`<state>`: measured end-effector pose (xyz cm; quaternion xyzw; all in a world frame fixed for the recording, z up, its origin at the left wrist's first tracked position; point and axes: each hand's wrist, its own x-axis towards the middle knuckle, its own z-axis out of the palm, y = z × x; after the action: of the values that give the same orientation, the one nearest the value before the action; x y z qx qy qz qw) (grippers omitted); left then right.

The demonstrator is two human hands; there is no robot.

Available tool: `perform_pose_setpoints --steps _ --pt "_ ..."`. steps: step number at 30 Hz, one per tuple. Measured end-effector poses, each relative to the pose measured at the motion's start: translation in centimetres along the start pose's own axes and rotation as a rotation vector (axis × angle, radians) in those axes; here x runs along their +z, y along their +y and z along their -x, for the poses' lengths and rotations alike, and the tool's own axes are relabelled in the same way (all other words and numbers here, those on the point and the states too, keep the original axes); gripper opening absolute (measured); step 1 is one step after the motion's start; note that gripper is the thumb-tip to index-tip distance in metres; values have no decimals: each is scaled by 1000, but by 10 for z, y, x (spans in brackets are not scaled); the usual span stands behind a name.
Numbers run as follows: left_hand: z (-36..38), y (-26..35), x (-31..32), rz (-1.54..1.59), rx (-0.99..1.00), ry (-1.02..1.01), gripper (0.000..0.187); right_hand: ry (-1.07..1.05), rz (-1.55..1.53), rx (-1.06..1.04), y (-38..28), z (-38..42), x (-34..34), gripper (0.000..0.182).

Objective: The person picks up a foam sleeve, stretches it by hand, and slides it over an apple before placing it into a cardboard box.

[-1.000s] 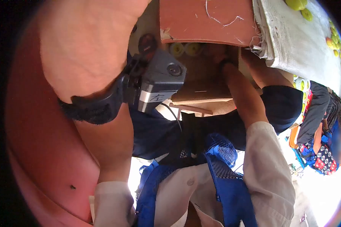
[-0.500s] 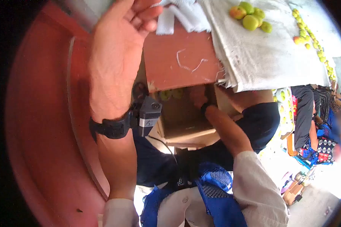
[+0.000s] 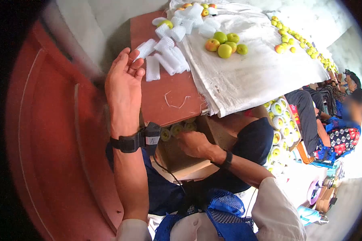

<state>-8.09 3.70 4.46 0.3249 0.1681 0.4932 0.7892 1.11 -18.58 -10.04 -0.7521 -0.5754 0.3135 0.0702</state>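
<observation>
My left hand is raised at the red-brown table's left edge, its curled fingers on one end of a white foam net sleeve. More foam sleeves lie just right of it. Lower down, my right hand is closed, knuckles up, inside an open cardboard box below the table edge. Its fingertips are hidden, and so is anything in them. Beside it, netted green apples sit in a row along the box's far side.
Loose apples rest on a white cloth, with a long line of apples farther right. A crate of netted apples stands right of my knee. A co-worker sits at the far right. Red panels rise at left.
The view has shifted, showing more of the table and foam sleeves. My right hand has moved left and up in the box, near the netted apples. My left hand now touches a sleeve.
</observation>
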Motion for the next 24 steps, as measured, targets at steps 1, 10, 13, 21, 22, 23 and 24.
perform_pose_setpoints --steps 1,10,13,21,22,23,24 --pt "1 -1 2 7 0 -10 23 88 -97 -90 -2 13 -11 30" --pt "6 1 7 -42 -20 -5 23 362 -616 -99 38 26 -147 25" --pt "9 3 9 -61 -16 -5 24 602 -597 -94 92 -14 -175 25" --pt "11 2 9 -154 -63 8 21 1038 13 295 182 -92 -275 40" --pt "11 0 9 -159 -62 11 21 1036 8 293 186 -100 -284 40" --pt "11 -1 11 -163 -63 5 21 1037 39 276 191 -108 -293 41" --pt "11 -3 12 -168 -66 -1 21 1038 70 260 201 -119 -301 43"
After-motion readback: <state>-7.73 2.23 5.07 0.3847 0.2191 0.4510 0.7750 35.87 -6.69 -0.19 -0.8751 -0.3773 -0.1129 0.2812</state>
